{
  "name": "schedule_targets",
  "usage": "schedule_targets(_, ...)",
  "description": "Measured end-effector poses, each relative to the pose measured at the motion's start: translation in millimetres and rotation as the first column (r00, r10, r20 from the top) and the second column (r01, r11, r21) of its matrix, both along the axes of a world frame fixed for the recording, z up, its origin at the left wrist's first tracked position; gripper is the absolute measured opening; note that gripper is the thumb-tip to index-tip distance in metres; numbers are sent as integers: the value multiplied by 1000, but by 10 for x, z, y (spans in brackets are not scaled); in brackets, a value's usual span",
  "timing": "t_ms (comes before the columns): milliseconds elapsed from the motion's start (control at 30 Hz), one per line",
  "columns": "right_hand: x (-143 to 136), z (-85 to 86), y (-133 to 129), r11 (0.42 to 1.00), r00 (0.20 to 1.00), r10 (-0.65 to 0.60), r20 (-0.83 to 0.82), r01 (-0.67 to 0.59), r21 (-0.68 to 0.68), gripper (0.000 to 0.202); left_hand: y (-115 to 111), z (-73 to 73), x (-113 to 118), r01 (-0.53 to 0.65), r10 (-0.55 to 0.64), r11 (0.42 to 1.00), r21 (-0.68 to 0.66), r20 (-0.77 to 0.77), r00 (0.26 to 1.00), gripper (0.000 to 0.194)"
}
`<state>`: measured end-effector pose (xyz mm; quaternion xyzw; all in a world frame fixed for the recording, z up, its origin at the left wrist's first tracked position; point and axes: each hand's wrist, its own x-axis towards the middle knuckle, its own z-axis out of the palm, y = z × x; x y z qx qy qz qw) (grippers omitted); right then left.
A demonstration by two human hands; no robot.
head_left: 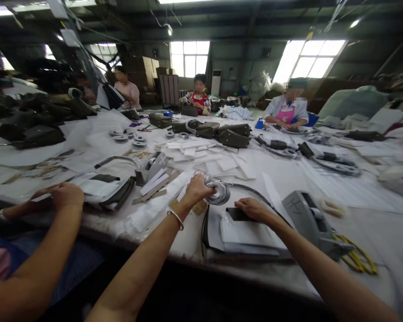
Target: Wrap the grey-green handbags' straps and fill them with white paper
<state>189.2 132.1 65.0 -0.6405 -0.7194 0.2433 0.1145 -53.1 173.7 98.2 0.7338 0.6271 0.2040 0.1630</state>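
My left hand [197, 188] grips a roll of greyish translucent wrapping strip [220, 193], held just above the table. A dark strap [251, 189] curves from beside the roll to the right and passes behind my right forearm. Below lies a dark olive bag [205, 232], mostly covered by white sheets [245, 232]. My right hand [253, 209] is over the bag, fingers closed on a dark olive flap [234, 214]; the fingertips are partly hidden.
Right of the bag stand a grey tape dispenser [304, 219] and yellow-handled scissors [359, 259]. At left, a co-worker's hand [67, 197] is near another bag [117, 197] and dispenser [151, 167]. White sheets [221, 161], rolls [139, 139] and olive bags [233, 134] lie beyond.
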Motion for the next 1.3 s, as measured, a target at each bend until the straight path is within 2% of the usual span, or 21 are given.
schedule_targets(67, -34, 64, -67, 998, 997, -29, -65, 33, 61, 45, -96, -31, -57, -54, 55, 998, 39, -19, 998, 53)
schedule_targets(133, -90, 105, -116, 993, 969, -71, -237, 90, 72, 52, -148, -67, -86, -96, 99, 993, 76, -42, 994, 55)
schedule_targets(200, -175, 118, -137, 990, 890, -113, -443, 140, 28, 50, -152, -103, -97, -132, 140, 986, 106, -74, 987, 57)
schedule_targets(267, -290, 113, -122, 985, 832, -127, -540, 169, 29, 48, -122, -131, -88, -148, 162, 981, 124, -115, 980, 58)
schedule_targets(400, -561, 94, 3, 956, 923, -37, -382, 145, 257, 65, -25, -165, 13, -116, 139, 985, 127, -194, 971, 55)
schedule_targets(500, -704, 74, 140, 936, 967, -9, -254, 98, 338, 54, 61, -190, 111, -61, 83, 993, 99, -234, 969, 57)
schedule_targets(600, -706, 43, 271, 934, 976, -61, -207, 129, 332, 38, 189, -226, 113, -2, 9, 1000, 28, -248, 969, 61)
schedule_targets(767, -427, 33, 457, 943, 985, -137, -105, 162, 291, 27, 455, -320, -114, 19, -45, 993, -113, -233, 971, 51)
schedule_targets(933, -224, -12, 639, 967, 997, -78, -20, 81, 243, 22, 559, -407, -239, -41, 38, 999, -7, -248, 968, 41)
schedule_targets(1033, -238, -127, 743, 971, 999, 3, 42, -13, 240, 27, 541, -450, -187, -34, 60, 993, 110, -249, 967, 45)
schedule_targets(1133, -273, -255, 824, 960, 990, 61, 128, -93, 262, 42, 511, -513, -64, -4, 40, 977, 214, -166, 985, 46)
schedule_targets(1300, -271, -371, 931, 945, 962, 124, 245, -190, 268, 56, 509, -675, 261, 179, -169, 972, 156, -75, 983, 36)
